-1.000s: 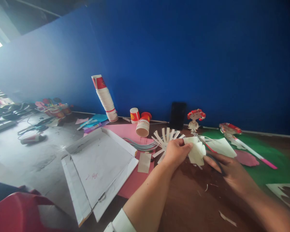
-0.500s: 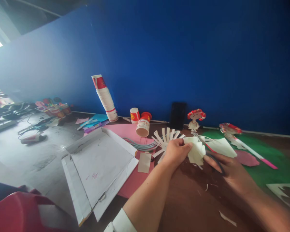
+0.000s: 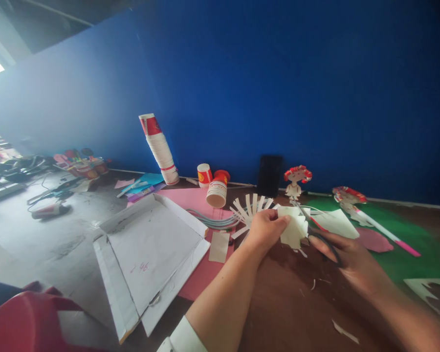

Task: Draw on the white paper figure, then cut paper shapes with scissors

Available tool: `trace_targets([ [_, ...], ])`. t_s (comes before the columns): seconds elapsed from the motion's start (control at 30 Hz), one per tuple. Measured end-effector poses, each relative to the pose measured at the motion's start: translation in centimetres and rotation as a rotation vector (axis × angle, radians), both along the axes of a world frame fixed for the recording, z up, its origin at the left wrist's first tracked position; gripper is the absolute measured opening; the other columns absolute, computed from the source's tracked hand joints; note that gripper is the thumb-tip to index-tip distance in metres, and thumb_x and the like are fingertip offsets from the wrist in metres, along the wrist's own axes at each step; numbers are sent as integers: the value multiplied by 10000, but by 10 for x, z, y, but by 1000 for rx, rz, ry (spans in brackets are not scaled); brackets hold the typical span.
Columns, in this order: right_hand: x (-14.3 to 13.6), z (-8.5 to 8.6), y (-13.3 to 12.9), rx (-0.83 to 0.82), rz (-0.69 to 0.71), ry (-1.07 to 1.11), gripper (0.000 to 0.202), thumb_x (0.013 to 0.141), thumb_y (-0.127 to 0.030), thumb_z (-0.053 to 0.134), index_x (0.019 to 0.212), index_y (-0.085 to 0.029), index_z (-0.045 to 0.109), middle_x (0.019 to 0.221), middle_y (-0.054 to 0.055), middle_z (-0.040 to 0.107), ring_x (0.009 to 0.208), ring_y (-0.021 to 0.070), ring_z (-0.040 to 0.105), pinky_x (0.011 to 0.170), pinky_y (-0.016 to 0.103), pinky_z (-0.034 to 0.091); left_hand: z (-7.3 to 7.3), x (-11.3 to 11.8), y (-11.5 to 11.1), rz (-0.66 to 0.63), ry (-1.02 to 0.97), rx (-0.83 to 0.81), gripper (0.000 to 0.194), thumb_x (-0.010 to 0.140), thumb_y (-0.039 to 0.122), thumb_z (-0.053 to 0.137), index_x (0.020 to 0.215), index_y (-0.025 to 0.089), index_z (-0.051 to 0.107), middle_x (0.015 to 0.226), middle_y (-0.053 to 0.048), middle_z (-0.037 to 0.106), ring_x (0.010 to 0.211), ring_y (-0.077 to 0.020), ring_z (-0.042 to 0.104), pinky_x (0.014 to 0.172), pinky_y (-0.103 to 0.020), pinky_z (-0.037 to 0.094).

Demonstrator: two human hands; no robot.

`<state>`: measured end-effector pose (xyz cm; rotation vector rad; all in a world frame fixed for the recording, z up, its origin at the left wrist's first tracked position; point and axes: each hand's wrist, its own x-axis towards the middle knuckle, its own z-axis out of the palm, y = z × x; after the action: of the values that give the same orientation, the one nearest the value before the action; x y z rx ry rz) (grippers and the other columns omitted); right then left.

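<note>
A pale cream piece of paper (image 3: 292,229) with a notched right edge is pinched between the thumb and fingers of my left hand (image 3: 266,230). My right hand (image 3: 339,256) is closed around the dark handles of a pair of scissors (image 3: 332,247). The blades point up and away, close along the paper's right edge; whether they touch it I cannot tell. Just behind my left hand lies a white paper cup cut into spread strips (image 3: 250,208). A paper figure with red-and-white curled hair (image 3: 296,183) leans against the blue wall beyond.
To the left lie a shallow white cardboard tray (image 3: 146,254), a cream paper rectangle (image 3: 219,247) and pink paper (image 3: 194,281). Paper cups (image 3: 163,154) stand stacked by the wall. A marker (image 3: 385,230) and second paper figure (image 3: 350,198) lie right on green paper (image 3: 421,239). Scraps (image 3: 344,331) litter the table.
My left hand and the cream paper have shifted slightly to the left, and the paper is turned a little. My right hand with the scissors has barely moved.
</note>
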<state>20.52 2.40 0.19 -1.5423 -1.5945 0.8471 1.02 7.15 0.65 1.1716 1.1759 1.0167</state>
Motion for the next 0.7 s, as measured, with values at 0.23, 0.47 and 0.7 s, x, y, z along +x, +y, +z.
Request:
trace_targets([
  [0.23, -1, 0, -1, -20, 7, 19, 536, 796, -695, 741, 1044, -243, 886, 1103, 51, 868, 1052, 401, 800, 850, 412, 644, -7, -1, 3, -6, 6, 32, 160, 859, 308, 727, 800, 163, 694, 636, 20, 562, 619, -135, 501, 615, -251, 416],
  [0.47, -3, 2, -1, -22, -1, 4, 533, 783, -706, 730, 1026, -259, 888, 1095, 53, 870, 1066, 410, 795, 875, 429, 640, 1, -1, 0, 9, 25, 12, 182, 865, 285, 721, 734, 173, 662, 619, 24, 547, 605, -130, 493, 592, -244, 383],
  [0.7, 4, -5, 2, 16, 27, -23, 530, 826, -695, 716, 1122, -283, 869, 1135, 37, 863, 1150, 410, 766, 897, 432, 634, 2, -3, 0, 8, -6, 1, 192, 869, 276, 717, 719, 178, 647, 621, 20, 564, 584, -125, 496, 583, -243, 389],
])
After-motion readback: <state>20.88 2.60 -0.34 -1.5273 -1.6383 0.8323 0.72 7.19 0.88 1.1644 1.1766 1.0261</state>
